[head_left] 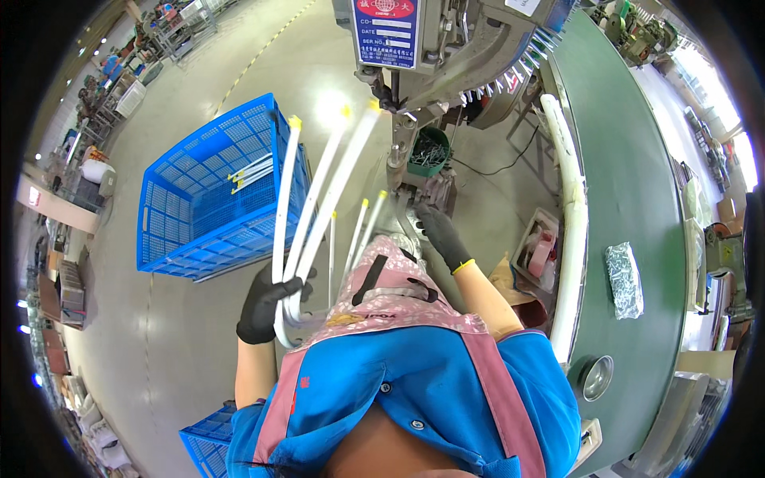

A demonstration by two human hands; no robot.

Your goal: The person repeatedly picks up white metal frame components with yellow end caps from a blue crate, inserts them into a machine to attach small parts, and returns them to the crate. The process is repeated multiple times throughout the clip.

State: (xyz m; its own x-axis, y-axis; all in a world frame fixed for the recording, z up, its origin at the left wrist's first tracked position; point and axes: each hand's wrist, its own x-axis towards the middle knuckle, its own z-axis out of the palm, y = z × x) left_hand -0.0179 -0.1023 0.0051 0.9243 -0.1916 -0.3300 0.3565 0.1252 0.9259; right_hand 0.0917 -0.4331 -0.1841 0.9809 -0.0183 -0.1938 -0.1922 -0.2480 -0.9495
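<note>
In a dark glove, my left hand (261, 307) is closed around several long white bent tubes (316, 199) with yellow tips. They stand up from the hand, and their curved lower ends sit by my apron. My right hand (443, 237), gloved too, is beside the lower part of a grey machine (442, 68). Its fingers look apart, with nothing visible between them. More thin white tubes with yellow tips (370, 229) rise near my lap. A green cup of small metal pieces (430, 151) sits on the machine above my right hand.
A blue plastic crate (209, 247) with several yellow-tipped white pieces stands at the left. To the right runs a green table (625, 195), edged by a thick white roll (567, 231), bearing a clear bag of metal pieces (624, 280) and a round metal dish (596, 378). A tray (537, 251) stands beside the roll.
</note>
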